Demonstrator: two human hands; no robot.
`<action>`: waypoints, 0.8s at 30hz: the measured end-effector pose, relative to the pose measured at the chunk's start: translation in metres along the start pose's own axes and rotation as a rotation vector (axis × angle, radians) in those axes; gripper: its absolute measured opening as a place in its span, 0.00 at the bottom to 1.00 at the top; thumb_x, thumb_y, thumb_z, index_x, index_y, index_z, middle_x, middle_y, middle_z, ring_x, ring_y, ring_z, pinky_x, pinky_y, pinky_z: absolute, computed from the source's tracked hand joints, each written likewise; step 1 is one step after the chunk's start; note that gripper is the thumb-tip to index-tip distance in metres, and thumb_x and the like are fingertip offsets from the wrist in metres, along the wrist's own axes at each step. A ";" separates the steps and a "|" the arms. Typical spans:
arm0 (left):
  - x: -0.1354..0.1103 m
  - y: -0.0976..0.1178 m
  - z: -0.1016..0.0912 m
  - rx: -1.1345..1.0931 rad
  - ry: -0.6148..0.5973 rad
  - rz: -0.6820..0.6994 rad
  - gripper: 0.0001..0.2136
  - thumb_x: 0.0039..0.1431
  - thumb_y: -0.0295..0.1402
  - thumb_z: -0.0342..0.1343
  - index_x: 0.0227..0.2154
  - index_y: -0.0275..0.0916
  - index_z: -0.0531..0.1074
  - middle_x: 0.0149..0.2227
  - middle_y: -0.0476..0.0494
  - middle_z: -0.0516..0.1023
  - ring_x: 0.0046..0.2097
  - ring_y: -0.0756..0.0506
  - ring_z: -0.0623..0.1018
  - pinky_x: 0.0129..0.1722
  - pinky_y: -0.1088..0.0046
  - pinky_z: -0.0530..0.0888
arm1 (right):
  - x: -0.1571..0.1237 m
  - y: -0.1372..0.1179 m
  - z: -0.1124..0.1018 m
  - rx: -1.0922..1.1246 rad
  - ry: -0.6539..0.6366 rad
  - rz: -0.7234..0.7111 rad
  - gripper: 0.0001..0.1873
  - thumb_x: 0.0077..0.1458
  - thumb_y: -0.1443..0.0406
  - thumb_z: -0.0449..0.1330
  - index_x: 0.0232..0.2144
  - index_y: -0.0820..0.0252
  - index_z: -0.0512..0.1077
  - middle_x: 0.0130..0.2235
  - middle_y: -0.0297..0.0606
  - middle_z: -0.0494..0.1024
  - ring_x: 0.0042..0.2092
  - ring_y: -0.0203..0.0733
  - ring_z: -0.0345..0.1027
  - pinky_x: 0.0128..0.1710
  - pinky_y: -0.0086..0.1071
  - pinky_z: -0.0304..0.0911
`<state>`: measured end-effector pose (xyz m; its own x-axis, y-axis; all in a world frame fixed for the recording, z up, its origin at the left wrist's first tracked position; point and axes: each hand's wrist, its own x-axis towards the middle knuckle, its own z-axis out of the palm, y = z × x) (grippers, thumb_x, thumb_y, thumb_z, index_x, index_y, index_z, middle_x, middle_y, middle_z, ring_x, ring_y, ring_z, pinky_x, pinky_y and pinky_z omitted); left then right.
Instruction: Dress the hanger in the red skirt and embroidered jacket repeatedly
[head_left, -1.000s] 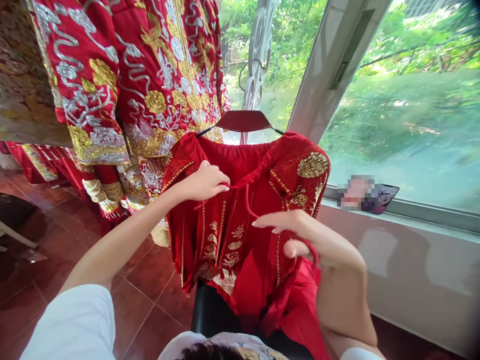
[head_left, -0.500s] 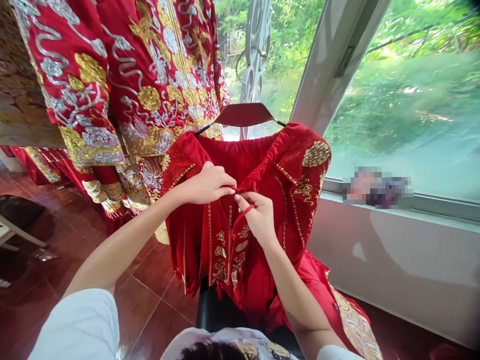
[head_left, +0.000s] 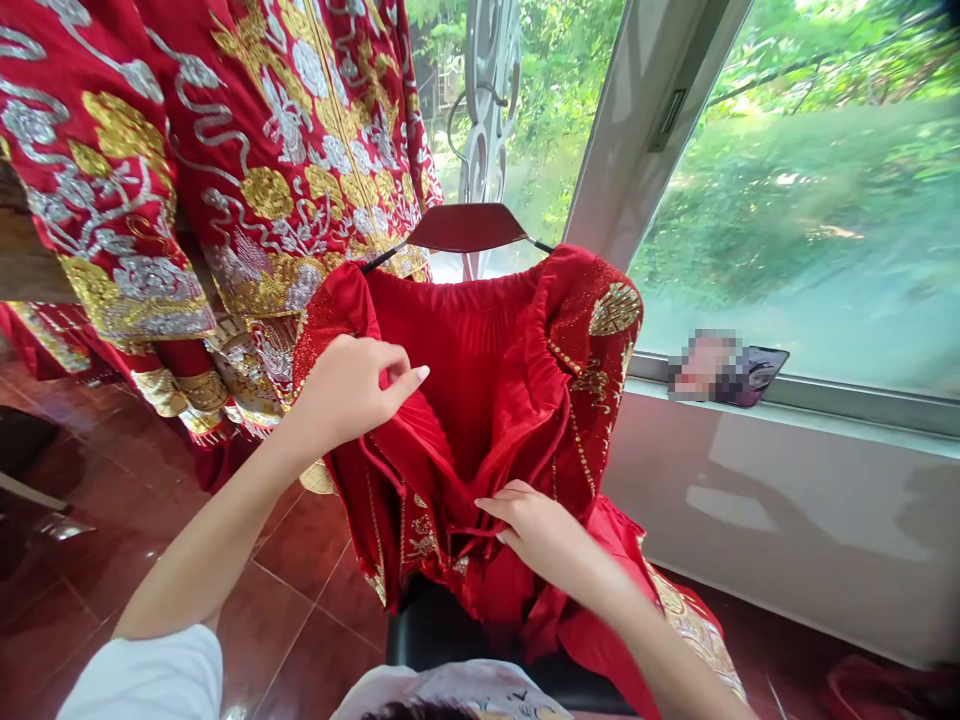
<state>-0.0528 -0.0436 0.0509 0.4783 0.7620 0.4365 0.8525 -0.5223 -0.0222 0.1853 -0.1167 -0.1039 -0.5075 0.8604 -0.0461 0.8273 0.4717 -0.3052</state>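
A red jacket [head_left: 600, 360] with gold beading and embroidery hangs in front of me on a hanger [head_left: 469, 228], its gathered neckline spread and its front parted. My left hand [head_left: 360, 385] is over the jacket's left front. Its fingers are curled, with the thumb against the index finger; whether cloth lies beneath them is hidden. Lower down, at the parted front edges, my right hand [head_left: 536, 530] pinches a thin red cord [head_left: 472, 532] between thumb and fingers. Red cloth bunches just below this hand.
Red garments with silver and gold embroidery [head_left: 262, 190] hang at the left. Under the jacket is a black seat [head_left: 424, 630]. A phone [head_left: 761, 372] leans on the window sill at the right, partly blurred. Red skirt fabric [head_left: 600, 610] with a gold border drapes lower right.
My hands were together at the neckline's front, fingering the cord. Now they are apart: the left moved left and the right went down. The neckline and front have spread wider.
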 end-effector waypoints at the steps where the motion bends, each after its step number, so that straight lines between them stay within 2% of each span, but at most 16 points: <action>1: 0.002 0.000 0.002 0.016 0.114 -0.098 0.15 0.61 0.45 0.49 0.31 0.39 0.73 0.32 0.43 0.77 0.37 0.43 0.73 0.43 0.62 0.66 | -0.010 0.006 -0.021 0.034 -0.048 -0.168 0.27 0.50 0.72 0.55 0.54 0.58 0.70 0.53 0.43 0.75 0.57 0.47 0.65 0.52 0.34 0.63; 2: 0.004 0.000 0.004 0.043 0.246 -0.207 0.15 0.59 0.46 0.50 0.35 0.38 0.72 0.36 0.40 0.77 0.41 0.40 0.73 0.44 0.61 0.67 | -0.016 0.010 -0.041 0.065 -0.002 -0.257 0.31 0.52 0.69 0.56 0.59 0.55 0.64 0.57 0.42 0.70 0.60 0.46 0.61 0.55 0.35 0.61; 3: 0.008 0.000 0.007 0.074 0.371 -0.315 0.17 0.58 0.47 0.52 0.39 0.38 0.70 0.40 0.37 0.76 0.46 0.37 0.72 0.46 0.60 0.67 | -0.015 0.011 -0.059 0.092 0.167 -0.237 0.31 0.55 0.67 0.54 0.62 0.53 0.60 0.59 0.41 0.68 0.61 0.46 0.59 0.58 0.38 0.59; 4: 0.013 -0.002 0.010 0.098 0.459 -0.414 0.19 0.58 0.47 0.52 0.43 0.36 0.68 0.44 0.33 0.74 0.49 0.34 0.71 0.47 0.58 0.68 | -0.008 0.011 -0.073 0.108 0.432 -0.110 0.30 0.58 0.65 0.51 0.63 0.53 0.57 0.60 0.43 0.66 0.62 0.48 0.57 0.60 0.43 0.56; 6: 0.024 -0.005 0.018 0.090 0.520 -0.565 0.24 0.56 0.47 0.54 0.49 0.34 0.64 0.48 0.27 0.72 0.53 0.30 0.69 0.48 0.54 0.69 | 0.026 0.004 -0.091 0.102 1.011 0.271 0.30 0.61 0.61 0.47 0.65 0.58 0.52 0.61 0.51 0.61 0.63 0.56 0.51 0.61 0.55 0.49; 7: 0.030 -0.007 0.022 0.069 0.516 -0.612 0.26 0.56 0.47 0.54 0.51 0.33 0.62 0.49 0.25 0.71 0.53 0.28 0.69 0.47 0.52 0.70 | 0.048 0.000 -0.095 0.085 1.187 0.424 0.34 0.61 0.58 0.49 0.66 0.61 0.49 0.63 0.55 0.56 0.64 0.61 0.46 0.60 0.60 0.47; 8: 0.035 -0.009 0.026 0.047 0.507 -0.645 0.27 0.55 0.46 0.54 0.52 0.33 0.60 0.50 0.24 0.70 0.53 0.27 0.70 0.46 0.51 0.71 | 0.070 -0.003 -0.096 0.066 1.249 0.515 0.38 0.59 0.56 0.51 0.66 0.64 0.45 0.64 0.58 0.51 0.65 0.64 0.42 0.58 0.62 0.47; 10: 0.042 -0.012 0.030 0.018 0.493 -0.680 0.26 0.56 0.42 0.53 0.54 0.31 0.59 0.51 0.21 0.69 0.52 0.26 0.71 0.44 0.50 0.72 | 0.104 -0.003 -0.095 0.034 1.280 0.613 0.41 0.57 0.58 0.54 0.67 0.67 0.44 0.65 0.61 0.46 0.65 0.68 0.40 0.57 0.63 0.49; 12: 0.043 -0.017 0.026 0.011 0.478 -0.674 0.22 0.59 0.36 0.49 0.54 0.31 0.59 0.51 0.21 0.69 0.51 0.27 0.72 0.44 0.52 0.72 | 0.114 0.004 -0.097 0.024 1.302 0.640 0.35 0.57 0.65 0.50 0.65 0.66 0.49 0.64 0.59 0.50 0.63 0.64 0.47 0.56 0.58 0.53; 15: 0.034 -0.035 0.001 0.057 0.396 -0.658 0.18 0.61 0.30 0.43 0.52 0.32 0.64 0.47 0.24 0.73 0.49 0.29 0.75 0.44 0.53 0.71 | 0.084 0.024 -0.121 0.034 1.263 0.586 0.31 0.55 0.74 0.44 0.61 0.63 0.60 0.56 0.54 0.67 0.54 0.54 0.62 0.52 0.47 0.59; 18: 0.027 -0.064 -0.037 0.155 0.189 -0.655 0.16 0.60 0.29 0.43 0.48 0.33 0.69 0.43 0.29 0.75 0.48 0.31 0.75 0.45 0.51 0.71 | 0.045 0.046 -0.171 0.017 1.112 0.539 0.28 0.53 0.75 0.45 0.52 0.63 0.73 0.46 0.52 0.76 0.48 0.49 0.68 0.49 0.42 0.60; 20: 0.027 -0.086 -0.055 0.205 0.130 -0.606 0.18 0.61 0.28 0.42 0.50 0.33 0.70 0.46 0.32 0.75 0.50 0.31 0.74 0.47 0.50 0.70 | 0.033 0.062 -0.206 -0.017 1.118 0.528 0.25 0.52 0.74 0.46 0.47 0.67 0.76 0.44 0.54 0.78 0.47 0.45 0.69 0.47 0.38 0.58; 22: 0.031 -0.109 -0.058 0.198 0.119 -0.550 0.19 0.61 0.27 0.41 0.51 0.32 0.69 0.49 0.31 0.73 0.53 0.31 0.72 0.50 0.50 0.68 | 0.035 0.079 -0.228 -0.033 1.079 0.466 0.24 0.51 0.75 0.45 0.43 0.74 0.77 0.41 0.53 0.78 0.45 0.40 0.68 0.44 0.33 0.57; 24: 0.033 -0.129 -0.045 0.104 0.052 -0.572 0.18 0.57 0.26 0.44 0.48 0.30 0.71 0.49 0.29 0.74 0.54 0.31 0.72 0.52 0.50 0.67 | 0.043 0.095 -0.232 0.044 0.915 0.419 0.22 0.48 0.76 0.45 0.35 0.80 0.78 0.32 0.47 0.78 0.38 0.36 0.68 0.38 0.30 0.55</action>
<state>-0.1561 0.0322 0.1085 -0.0731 0.8905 0.4490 0.9897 0.0092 0.1429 0.2984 0.0100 0.0860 0.2172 0.7812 0.5852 0.8779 0.1058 -0.4671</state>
